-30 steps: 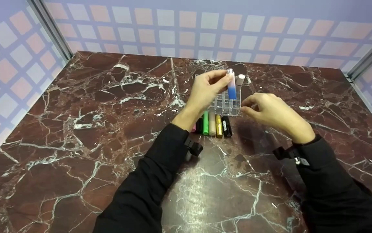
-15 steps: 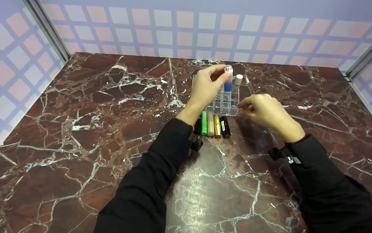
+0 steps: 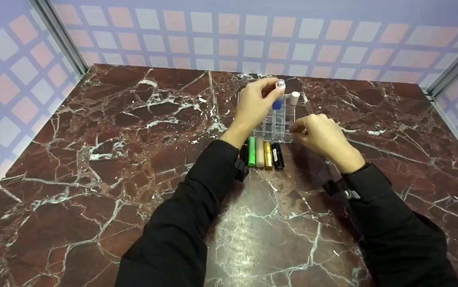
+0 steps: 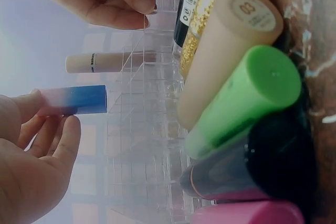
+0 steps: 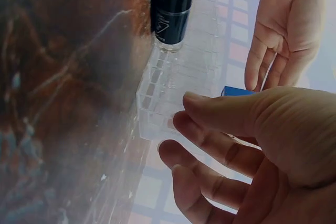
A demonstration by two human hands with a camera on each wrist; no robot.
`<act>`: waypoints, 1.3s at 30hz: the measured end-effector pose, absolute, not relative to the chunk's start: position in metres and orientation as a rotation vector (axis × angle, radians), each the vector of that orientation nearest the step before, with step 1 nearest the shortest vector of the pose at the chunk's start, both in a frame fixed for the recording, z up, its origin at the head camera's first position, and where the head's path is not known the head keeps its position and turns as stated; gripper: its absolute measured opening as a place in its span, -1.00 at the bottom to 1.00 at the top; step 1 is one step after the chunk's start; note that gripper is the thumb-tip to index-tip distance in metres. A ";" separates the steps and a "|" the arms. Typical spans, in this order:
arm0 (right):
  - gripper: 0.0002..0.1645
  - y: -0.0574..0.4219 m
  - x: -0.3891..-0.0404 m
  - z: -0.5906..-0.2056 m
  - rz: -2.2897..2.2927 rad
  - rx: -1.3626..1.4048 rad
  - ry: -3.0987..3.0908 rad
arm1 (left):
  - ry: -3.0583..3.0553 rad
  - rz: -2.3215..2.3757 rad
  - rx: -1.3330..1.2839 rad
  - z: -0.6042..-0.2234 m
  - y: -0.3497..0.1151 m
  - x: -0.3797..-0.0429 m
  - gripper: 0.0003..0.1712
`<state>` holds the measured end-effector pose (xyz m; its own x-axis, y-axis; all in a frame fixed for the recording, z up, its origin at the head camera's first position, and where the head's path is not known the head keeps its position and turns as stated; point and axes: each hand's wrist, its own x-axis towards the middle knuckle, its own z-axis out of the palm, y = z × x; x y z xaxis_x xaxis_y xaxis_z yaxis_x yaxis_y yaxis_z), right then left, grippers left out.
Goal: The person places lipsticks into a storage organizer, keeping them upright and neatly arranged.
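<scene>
My left hand (image 3: 253, 103) pinches a pink-to-blue lipstick tube (image 4: 79, 99) between thumb and fingers. It holds the tube upright over the back of a clear plastic organizer (image 3: 279, 133) with a grid of compartments. In the left wrist view, the blue end is right at the organizer's top edge; whether it is inside a slot cannot be told. My right hand (image 3: 320, 133) is at the organizer's right side with loosely curled fingers, its fingertips at the wall. A white-capped tube (image 3: 294, 98) stands in the back right compartment.
In front of the organizer lie a black tube (image 3: 278, 156), a gold tube (image 3: 268, 155), a beige tube (image 3: 259, 152), a green tube (image 3: 251, 151), a dark tube (image 4: 226, 156) and a pink tube (image 4: 252, 213). A marbled tabletop (image 3: 93, 199) meets tiled-pattern walls.
My left hand has moved the lipstick tube back and slightly left, lowering it toward the organizer's rear. My right hand has shifted left, closer to the organizer's side.
</scene>
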<state>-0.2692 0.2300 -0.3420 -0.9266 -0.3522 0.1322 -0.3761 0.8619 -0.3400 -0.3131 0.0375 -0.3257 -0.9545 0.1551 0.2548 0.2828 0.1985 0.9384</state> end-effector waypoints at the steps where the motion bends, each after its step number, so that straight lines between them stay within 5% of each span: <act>1: -0.82 0.230 -0.269 -0.343 0.557 0.581 -2.964 | -2.363 -1.876 -0.439 -0.326 0.038 -0.313 -0.54; 39: -0.87 0.231 -0.271 -0.344 0.631 0.606 -2.992 | -2.506 -1.686 -0.468 -0.346 0.052 -0.318 -0.64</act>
